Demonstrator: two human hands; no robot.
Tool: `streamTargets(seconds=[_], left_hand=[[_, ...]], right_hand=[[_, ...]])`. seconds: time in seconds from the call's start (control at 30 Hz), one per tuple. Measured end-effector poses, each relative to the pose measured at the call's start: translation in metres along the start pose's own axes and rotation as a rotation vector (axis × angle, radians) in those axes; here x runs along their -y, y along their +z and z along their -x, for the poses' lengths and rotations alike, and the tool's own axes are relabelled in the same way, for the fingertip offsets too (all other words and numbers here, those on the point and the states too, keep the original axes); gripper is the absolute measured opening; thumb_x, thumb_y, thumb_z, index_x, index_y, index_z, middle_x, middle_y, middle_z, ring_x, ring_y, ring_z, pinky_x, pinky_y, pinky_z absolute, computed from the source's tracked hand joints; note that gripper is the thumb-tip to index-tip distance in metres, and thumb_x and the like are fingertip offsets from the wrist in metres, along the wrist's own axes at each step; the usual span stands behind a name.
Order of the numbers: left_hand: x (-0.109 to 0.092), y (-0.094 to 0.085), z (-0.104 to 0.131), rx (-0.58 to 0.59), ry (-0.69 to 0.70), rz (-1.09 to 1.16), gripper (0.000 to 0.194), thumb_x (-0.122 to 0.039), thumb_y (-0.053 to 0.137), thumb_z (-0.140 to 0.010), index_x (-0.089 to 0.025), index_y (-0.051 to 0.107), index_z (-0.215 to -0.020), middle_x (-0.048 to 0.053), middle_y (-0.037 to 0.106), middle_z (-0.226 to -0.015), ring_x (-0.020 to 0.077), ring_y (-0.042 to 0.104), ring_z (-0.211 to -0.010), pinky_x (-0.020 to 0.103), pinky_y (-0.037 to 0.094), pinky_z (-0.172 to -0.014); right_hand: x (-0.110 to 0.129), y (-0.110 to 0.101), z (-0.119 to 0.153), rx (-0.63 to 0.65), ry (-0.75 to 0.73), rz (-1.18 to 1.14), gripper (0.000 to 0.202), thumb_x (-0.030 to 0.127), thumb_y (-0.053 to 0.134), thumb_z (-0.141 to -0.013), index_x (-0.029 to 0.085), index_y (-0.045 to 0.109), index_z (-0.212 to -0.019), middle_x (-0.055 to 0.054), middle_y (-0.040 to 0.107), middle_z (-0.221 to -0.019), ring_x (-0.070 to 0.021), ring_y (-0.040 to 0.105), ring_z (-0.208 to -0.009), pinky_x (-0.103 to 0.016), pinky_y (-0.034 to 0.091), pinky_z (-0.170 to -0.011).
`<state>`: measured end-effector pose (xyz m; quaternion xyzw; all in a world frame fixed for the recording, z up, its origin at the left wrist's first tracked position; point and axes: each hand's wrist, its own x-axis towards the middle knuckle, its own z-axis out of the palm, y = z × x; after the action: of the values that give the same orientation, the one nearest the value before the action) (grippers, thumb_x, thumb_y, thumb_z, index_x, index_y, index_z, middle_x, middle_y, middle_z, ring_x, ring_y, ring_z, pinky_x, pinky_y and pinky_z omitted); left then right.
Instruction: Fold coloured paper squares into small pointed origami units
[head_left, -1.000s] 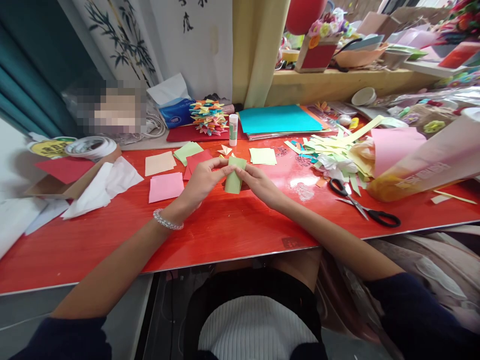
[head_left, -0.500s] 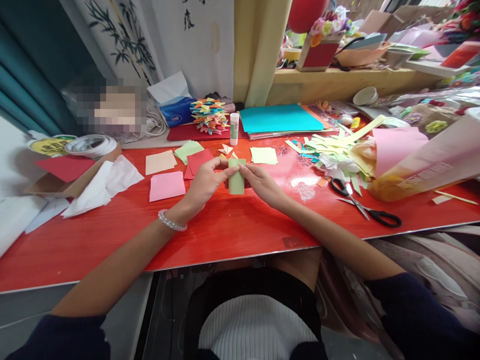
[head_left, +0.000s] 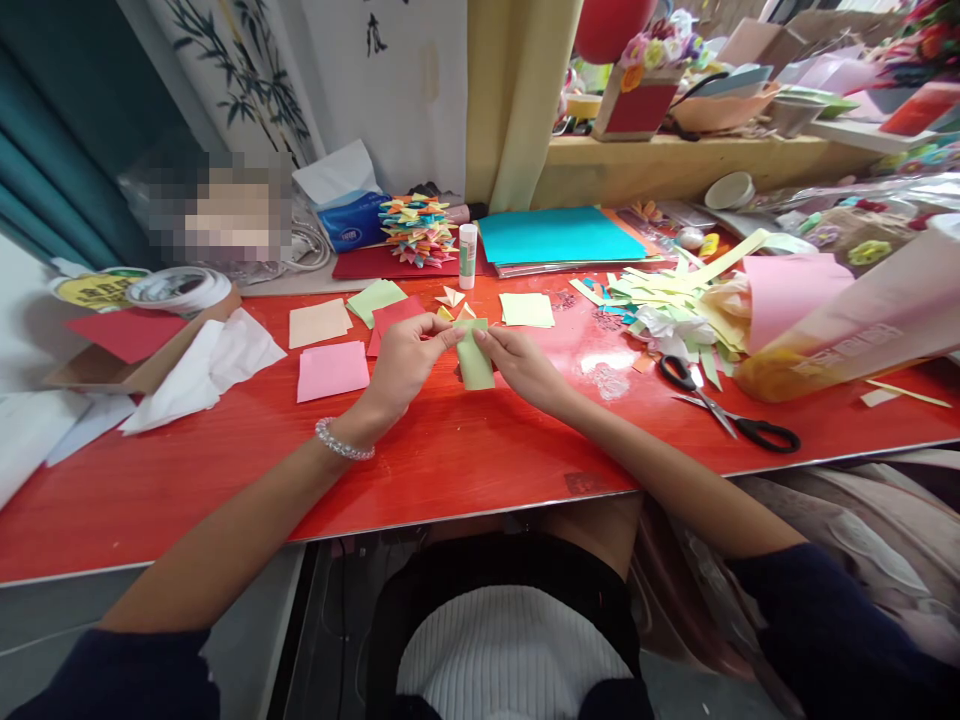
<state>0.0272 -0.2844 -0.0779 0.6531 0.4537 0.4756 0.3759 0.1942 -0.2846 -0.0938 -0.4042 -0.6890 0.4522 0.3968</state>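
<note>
A green sheet of paper [head_left: 475,364], folded into a narrow rectangle, is held up between both hands above the red table [head_left: 450,450]. My left hand [head_left: 409,360] pinches its upper left edge between thumb and finger. On the other side, my right hand [head_left: 517,362] grips the upper right edge, its fingers closed. The paper leans slightly. Just behind it lie small folded paper pieces [head_left: 450,297]. Close to my left hand are red squares [head_left: 394,318], pink squares [head_left: 333,370], beige squares [head_left: 319,322] and green squares [head_left: 375,300]. Pale yellow-green squares [head_left: 526,309] rest beyond my right hand.
A glue stick [head_left: 467,256] stands upright behind the hands, beside a spiky folded-paper ball [head_left: 418,230]. Blue sheets [head_left: 559,235] lie at the back. Scissors [head_left: 727,405], paper strips [head_left: 675,295] and a plastic bag [head_left: 855,315] are on the right. A cardboard box [head_left: 142,370] sits left.
The green paper has tilted, its lower end swinging a little to the right. My left thumb has shifted up and slightly left along its top edge.
</note>
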Motion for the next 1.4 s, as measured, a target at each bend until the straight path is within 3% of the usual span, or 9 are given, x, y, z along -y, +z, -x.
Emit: streamTargets(seconds=[0.23,0.53,0.67,0.77,0.9,0.97,1.13,1.23,1.4], left_hand=[[-0.009,-0.002,0.002,0.105,0.056,-0.192,0.026,-0.039,0.059,-0.082,-0.016,0.066,-0.075,0.003,0.065,-0.074,0.0148,0.054,-0.07,0.03,0.04,-0.067],[-0.001,0.011,0.012,0.197,0.023,-0.167,0.025,-0.04,0.054,-0.086,-0.017,0.063,-0.083,0.004,0.066,-0.083,0.0155,0.057,-0.076,0.03,0.04,-0.07],[0.004,0.014,0.011,0.2,-0.014,-0.12,0.031,-0.043,0.052,-0.086,-0.018,0.055,-0.068,0.0,0.054,-0.065,0.0126,0.047,-0.06,0.028,0.034,-0.058],[0.004,0.017,0.013,0.226,-0.002,-0.095,0.033,-0.044,0.053,-0.086,-0.019,0.05,-0.065,-0.002,0.048,-0.063,0.0115,0.043,-0.058,0.028,0.032,-0.057],[0.001,0.023,0.021,0.303,-0.034,-0.126,0.034,-0.046,0.053,-0.086,-0.019,0.049,-0.066,-0.001,0.05,-0.064,0.0122,0.045,-0.061,0.027,0.034,-0.057],[0.0,0.024,0.024,0.289,-0.055,-0.131,0.035,-0.048,0.05,-0.087,-0.019,0.05,-0.067,-0.001,0.051,-0.063,0.0126,0.046,-0.06,0.027,0.034,-0.056],[0.002,0.022,0.021,0.198,-0.051,-0.173,0.037,-0.05,0.048,-0.088,-0.019,0.048,-0.068,0.0,0.051,-0.064,0.0125,0.045,-0.059,0.028,0.033,-0.054],[0.004,0.021,0.019,0.2,-0.06,-0.204,0.033,-0.047,0.048,-0.088,-0.019,0.05,-0.07,-0.001,0.052,-0.066,0.013,0.046,-0.062,0.028,0.034,-0.057],[0.01,0.023,0.017,0.277,-0.065,-0.038,0.018,-0.037,0.054,-0.086,-0.019,0.052,-0.083,0.001,0.062,-0.08,0.0141,0.056,-0.074,0.027,0.041,-0.064]], right_hand=[[0.013,-0.007,0.0,-0.105,-0.139,-0.003,0.021,0.04,0.059,-0.086,0.02,0.058,-0.091,-0.004,0.066,-0.093,-0.0161,0.062,-0.088,-0.03,0.05,-0.077],[0.011,-0.006,0.003,-0.143,-0.147,0.472,0.02,0.026,0.052,-0.09,0.019,0.048,-0.072,-0.001,0.06,-0.069,-0.0123,0.048,-0.06,-0.028,0.033,-0.056],[0.01,-0.007,-0.001,-0.203,-0.133,0.476,0.02,0.025,0.051,-0.09,0.021,0.044,-0.071,-0.001,0.057,-0.069,-0.0131,0.048,-0.061,-0.028,0.032,-0.056],[0.007,-0.024,-0.01,-0.258,-0.131,0.4,0.022,0.028,0.047,-0.092,0.022,0.042,-0.071,0.0,0.054,-0.066,-0.0124,0.049,-0.06,-0.028,0.035,-0.056],[0.004,-0.06,-0.019,-0.565,-0.123,0.135,0.025,0.035,0.041,-0.094,0.022,0.043,-0.073,0.001,0.05,-0.065,-0.01,0.051,-0.054,-0.027,0.041,-0.056],[0.006,-0.065,-0.019,-0.458,-0.078,0.007,0.028,0.045,0.044,-0.092,0.02,0.048,-0.079,-0.001,0.053,-0.068,-0.0108,0.054,-0.056,-0.027,0.044,-0.056],[0.012,-0.038,-0.01,0.112,-0.078,0.159,0.038,0.054,0.06,-0.08,0.017,0.057,-0.071,-0.001,0.056,-0.066,-0.0103,0.05,-0.06,-0.024,0.037,-0.052],[0.008,-0.028,-0.009,0.134,-0.089,0.174,0.036,0.05,0.06,-0.081,0.016,0.056,-0.07,0.001,0.053,-0.062,-0.0093,0.045,-0.056,-0.023,0.032,-0.049],[0.002,-0.035,-0.014,-0.036,-0.005,0.125,0.039,0.051,0.064,-0.078,0.017,0.051,-0.063,0.002,0.049,-0.055,-0.0095,0.045,-0.051,-0.024,0.035,-0.047]])
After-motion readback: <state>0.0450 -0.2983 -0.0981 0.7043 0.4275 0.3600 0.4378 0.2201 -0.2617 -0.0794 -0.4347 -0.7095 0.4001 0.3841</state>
